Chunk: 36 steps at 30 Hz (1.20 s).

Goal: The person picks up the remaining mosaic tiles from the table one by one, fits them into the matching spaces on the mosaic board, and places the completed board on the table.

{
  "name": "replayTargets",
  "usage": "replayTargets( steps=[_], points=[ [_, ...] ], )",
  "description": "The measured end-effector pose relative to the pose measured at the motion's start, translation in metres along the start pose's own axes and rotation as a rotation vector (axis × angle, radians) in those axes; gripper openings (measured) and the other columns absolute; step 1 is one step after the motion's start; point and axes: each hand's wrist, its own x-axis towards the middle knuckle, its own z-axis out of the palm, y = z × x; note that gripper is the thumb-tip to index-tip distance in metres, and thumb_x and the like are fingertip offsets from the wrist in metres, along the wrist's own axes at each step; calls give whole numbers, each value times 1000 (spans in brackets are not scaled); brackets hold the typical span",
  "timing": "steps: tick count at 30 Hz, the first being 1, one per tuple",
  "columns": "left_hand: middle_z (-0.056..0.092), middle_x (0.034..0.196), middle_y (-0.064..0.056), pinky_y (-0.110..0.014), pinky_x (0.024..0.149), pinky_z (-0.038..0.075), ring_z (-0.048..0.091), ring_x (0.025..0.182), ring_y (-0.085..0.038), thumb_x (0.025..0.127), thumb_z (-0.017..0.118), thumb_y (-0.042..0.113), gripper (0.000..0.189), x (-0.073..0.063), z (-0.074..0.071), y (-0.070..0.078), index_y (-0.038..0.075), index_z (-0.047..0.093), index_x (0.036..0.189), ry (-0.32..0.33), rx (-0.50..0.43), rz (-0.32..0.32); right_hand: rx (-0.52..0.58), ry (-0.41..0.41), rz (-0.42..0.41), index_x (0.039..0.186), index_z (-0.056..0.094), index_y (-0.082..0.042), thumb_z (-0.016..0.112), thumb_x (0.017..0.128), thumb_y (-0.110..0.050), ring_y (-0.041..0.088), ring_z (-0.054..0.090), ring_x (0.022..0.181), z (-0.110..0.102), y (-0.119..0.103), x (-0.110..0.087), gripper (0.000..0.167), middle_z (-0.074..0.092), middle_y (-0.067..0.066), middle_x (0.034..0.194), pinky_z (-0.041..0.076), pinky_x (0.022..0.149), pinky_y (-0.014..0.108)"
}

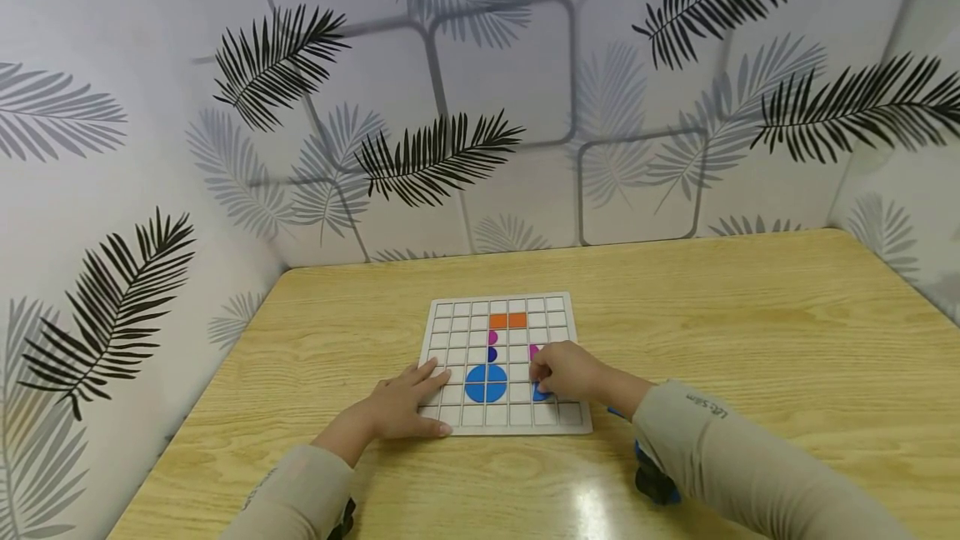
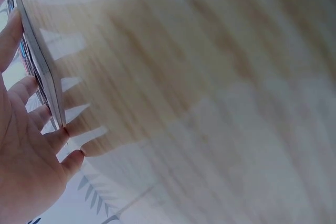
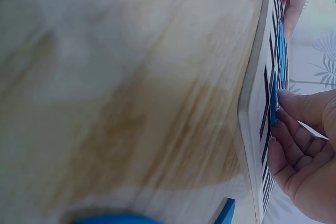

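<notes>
A white grid board [image 1: 461, 421] lies on the wooden table, with coloured flat pieces in some of its squares. My left hand [image 1: 405, 402] rests on the board's left edge, fingers spread. At the board's right side my right hand [image 1: 567, 369] pinches a blue piece [image 3: 273, 100] between thumb and fingers, low over the squares. Part of that piece is hidden by the fingers. A magenta piece [image 1: 533, 351] peeks out just above this hand. Four blue quarter circles form a blue disc [image 1: 476, 375] between the hands.
Two orange squares sit near the top of the grid, one orange square [image 1: 498, 321] above a magenta half circle [image 1: 492, 337] and a dark blue half circle [image 1: 492, 354]. Loose blue pieces [image 3: 226, 212] lie on the table [image 1: 735, 323] by the right forearm. A patterned wall [image 1: 510, 173] stands behind.
</notes>
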Motion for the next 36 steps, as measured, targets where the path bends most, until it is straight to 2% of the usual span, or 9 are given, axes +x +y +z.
replayTargets(
  steps=[6,16,21,25,30,36],
  points=[
    [13,143,-7,-58,92,15,8,128,-32,74,54,56,78,0,0,0,19,26,137,3,-3,4,0,-1,-22,75,60,-6,63,75,1,11,44,65,0,1,1,8,49,-4,66,39,63,25],
    [13,143,-6,-56,92,15,8,128,-31,75,53,56,78,1,-1,-2,19,26,137,0,3,2,17,-36,-80,81,59,-4,64,71,7,13,50,74,-6,-1,-4,16,54,-1,77,43,70,28],
    [13,143,-6,-56,92,15,8,128,-31,75,53,56,78,1,-1,-1,19,25,137,-5,-3,4,16,-54,-25,84,60,-5,64,70,8,13,48,77,-8,-2,-5,20,54,-1,80,42,74,31],
    [13,143,-6,-57,93,14,8,128,-31,75,53,57,78,1,0,-1,20,25,137,-7,-3,2,-1,-67,16,82,60,-5,63,71,7,14,47,74,-10,-3,-6,17,53,-1,78,41,72,31],
    [13,143,-5,-56,93,15,8,128,-30,74,53,57,78,1,1,-2,20,25,137,-5,6,0,-33,-68,18,78,61,-5,63,72,6,14,45,71,-10,-3,-5,13,52,-1,74,40,69,30],
    [13,143,-6,-56,93,15,8,128,-31,75,52,57,78,0,1,-2,20,25,138,-6,6,3,-35,-74,38,81,62,-5,63,73,5,14,45,72,-10,-3,-4,13,52,-2,75,41,70,30]
  ],
)
